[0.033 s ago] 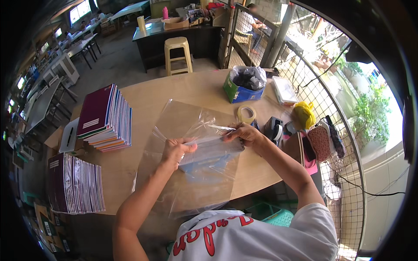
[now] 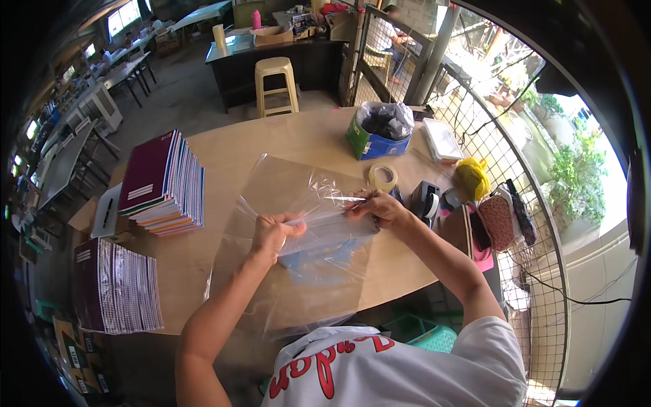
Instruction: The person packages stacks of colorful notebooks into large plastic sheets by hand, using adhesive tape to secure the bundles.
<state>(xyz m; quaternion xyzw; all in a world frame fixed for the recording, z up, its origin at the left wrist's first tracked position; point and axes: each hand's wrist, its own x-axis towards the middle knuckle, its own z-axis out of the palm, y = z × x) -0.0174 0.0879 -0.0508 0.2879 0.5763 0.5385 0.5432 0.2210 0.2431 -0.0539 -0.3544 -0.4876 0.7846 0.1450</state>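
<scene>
A large sheet of clear plastic (image 2: 278, 178) spreads over the middle of the table, wrinkled and shiny between my hands. My left hand (image 2: 273, 236) is closed on it, thumb pointing right. My right hand (image 2: 380, 208) pinches the plastic farther right, with its fingers partly hidden. A thin bright white strip shows beside those fingers; I cannot tell if it is an object or glare. Through the plastic a pale blue flat shape (image 2: 322, 263) shows below the hands. Just beyond my right hand lies a roll of tape (image 2: 383, 178).
At left stand a stack of purple-covered notebooks (image 2: 152, 173) and a plastic-wrapped stack (image 2: 125, 285). Far right are a box lined with a bag (image 2: 380, 132), a clear container (image 2: 442, 141), a black tape dispenser (image 2: 425, 199), a yellow bundle (image 2: 472, 178) and pouches (image 2: 498, 224), beside wire mesh.
</scene>
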